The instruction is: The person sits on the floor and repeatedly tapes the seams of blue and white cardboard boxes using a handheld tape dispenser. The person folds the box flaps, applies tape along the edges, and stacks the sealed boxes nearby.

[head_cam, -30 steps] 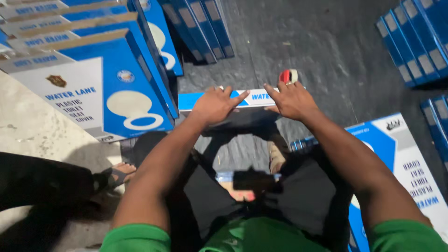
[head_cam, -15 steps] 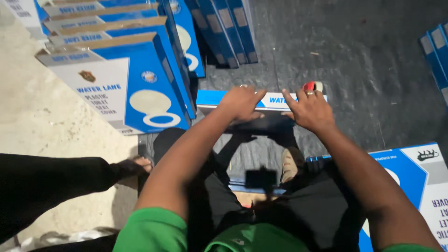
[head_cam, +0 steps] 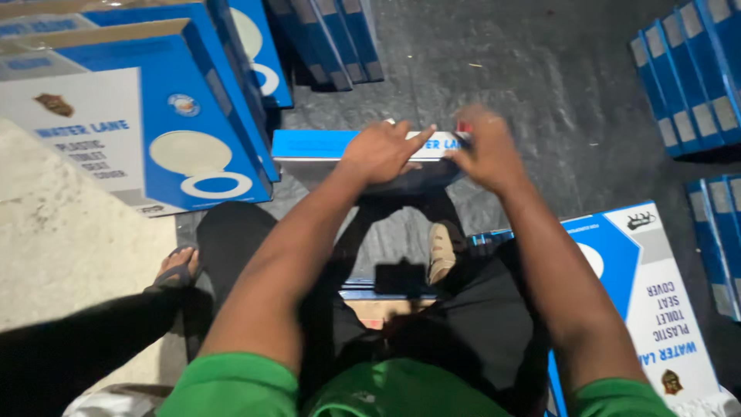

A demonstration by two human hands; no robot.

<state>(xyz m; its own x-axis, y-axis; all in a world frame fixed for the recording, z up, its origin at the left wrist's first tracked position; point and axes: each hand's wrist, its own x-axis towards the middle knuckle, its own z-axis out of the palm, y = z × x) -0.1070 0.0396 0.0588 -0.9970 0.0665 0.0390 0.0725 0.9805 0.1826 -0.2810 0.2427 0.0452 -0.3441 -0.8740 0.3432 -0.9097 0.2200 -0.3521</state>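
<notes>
Dark grey concrete floor (paler slab at left), dim light.

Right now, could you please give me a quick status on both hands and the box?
Left hand and right hand both flat on the upright blue box. Stacked blue boxes close at left; flat box at right.

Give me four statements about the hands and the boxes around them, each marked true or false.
1. Both hands rest on the top edge of an upright flat blue box. True: left hand, right hand.
2. The floor is bright white tile. False: it is dark grey.
3. A stack of blue and white boxes stands to the left. True.
4. The person wears a red shirt. False: the sleeves are green.
</notes>
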